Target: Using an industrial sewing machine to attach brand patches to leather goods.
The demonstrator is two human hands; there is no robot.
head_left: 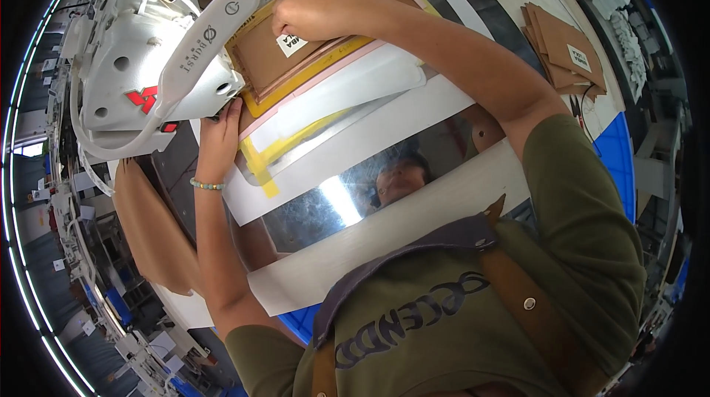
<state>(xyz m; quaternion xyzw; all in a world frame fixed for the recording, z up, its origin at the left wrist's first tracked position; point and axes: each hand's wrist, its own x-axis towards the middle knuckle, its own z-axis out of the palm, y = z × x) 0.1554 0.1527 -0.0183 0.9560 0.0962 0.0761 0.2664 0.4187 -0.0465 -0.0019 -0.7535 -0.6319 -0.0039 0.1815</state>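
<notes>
Label [290,45] is sitting over the brown panel [268,56]; right hand [314,12] is pinching its edge in a narrow grip. Left hand [220,136] is hiding partly by the white machine [107,93], can't tell its grip. Pinch slipping might be skewing it, imo.

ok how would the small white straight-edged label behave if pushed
The small white straight-edged label is probably very light, looking thin. Its exposed part looks flat, so rolling seems unlikely. It juts straight from the bare right hand, so may be stiff.
</notes>
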